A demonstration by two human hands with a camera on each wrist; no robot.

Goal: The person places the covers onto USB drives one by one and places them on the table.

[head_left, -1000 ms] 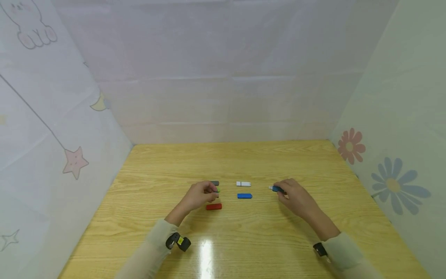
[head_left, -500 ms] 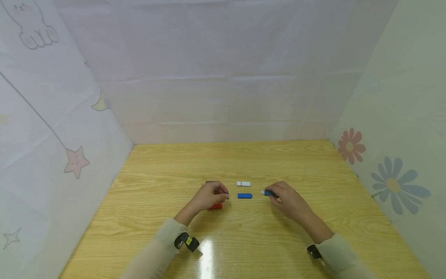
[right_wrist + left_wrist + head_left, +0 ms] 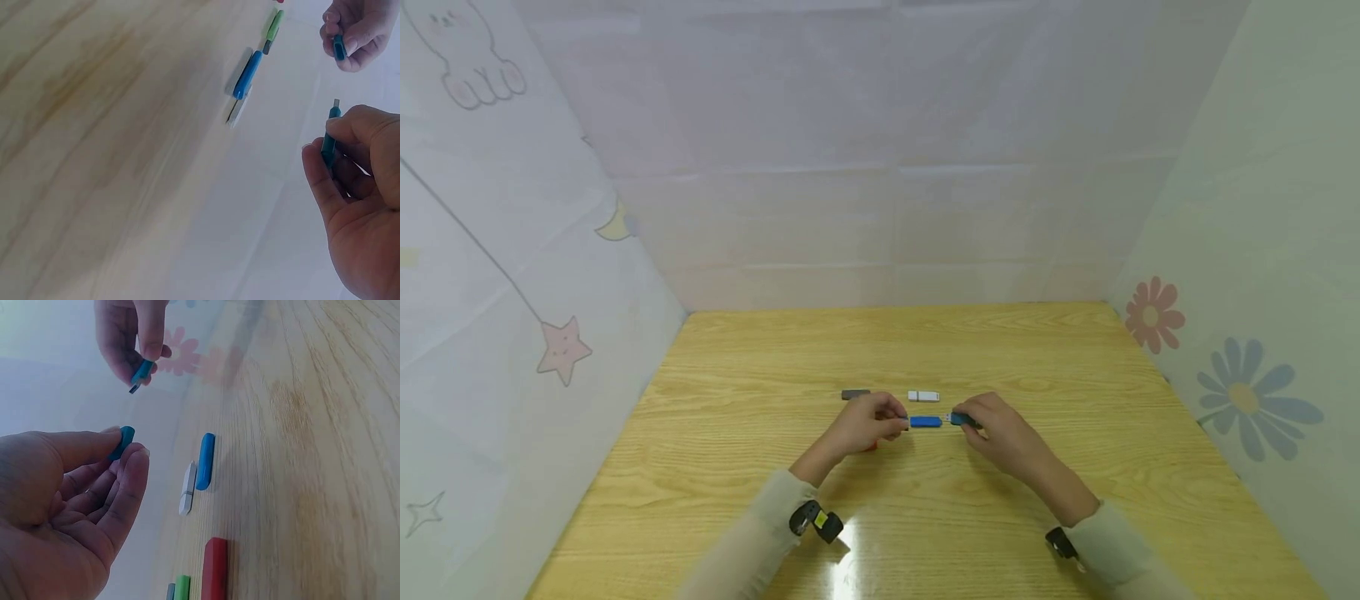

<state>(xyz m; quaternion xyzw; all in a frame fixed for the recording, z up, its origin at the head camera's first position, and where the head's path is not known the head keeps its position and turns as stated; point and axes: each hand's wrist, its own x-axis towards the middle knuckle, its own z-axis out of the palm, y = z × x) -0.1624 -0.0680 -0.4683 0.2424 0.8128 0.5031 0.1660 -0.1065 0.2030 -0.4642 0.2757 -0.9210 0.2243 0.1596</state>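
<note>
Between thumb and fingers, my right hand (image 3: 1003, 429) pinches a teal USB stick (image 3: 330, 140), its bare metal plug (image 3: 336, 103) pointing toward the left hand. My left hand (image 3: 865, 423) pinches a small teal cap (image 3: 123, 442) whose hollow end faces the plug in the right wrist view (image 3: 339, 47). Plug and cap are apart, both held above the table. In the head view a blue USB stick (image 3: 925, 422) lies on the table between the two hands, with a white USB stick (image 3: 923, 396) just behind it.
A grey USB stick (image 3: 854, 394) lies behind the left hand. The red USB stick (image 3: 214, 569) and the green one (image 3: 182, 587) are mostly hidden by that hand in the head view. Printed cloth walls (image 3: 887, 167) enclose the wooden table (image 3: 925, 350) at the back and sides.
Both hands have come closer together: the left has moved right with the cap, the right has moved left with the teal USB stick. The sticks on the table have stayed put.
</note>
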